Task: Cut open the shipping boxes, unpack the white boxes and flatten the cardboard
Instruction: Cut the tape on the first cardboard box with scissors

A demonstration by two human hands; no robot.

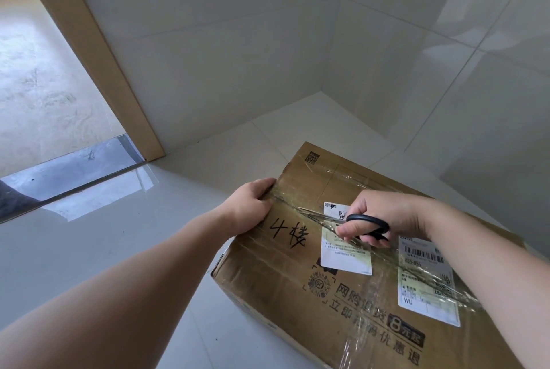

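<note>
A brown cardboard shipping box (pixel 351 294) sits on the white tiled floor, sealed with clear tape along its top seam and carrying white labels and black print. My left hand (pixel 253 208) grips the box's left top edge, fingers curled over it. My right hand (pixel 384 217) holds black-handled scissors (pixel 367 224), fingers through the loops. The metal blades (pixel 318 212) lie along the taped centre seam, pointing left toward my left hand. No white boxes are in view.
White tiled walls (pixel 238 41) form a corner just behind the box. A wooden door frame (pixel 98 62) stands at the left, with a dark threshold (pixel 74 166) and another room's floor beyond. Glossy floor tiles (pixel 104 234) spread left of the box.
</note>
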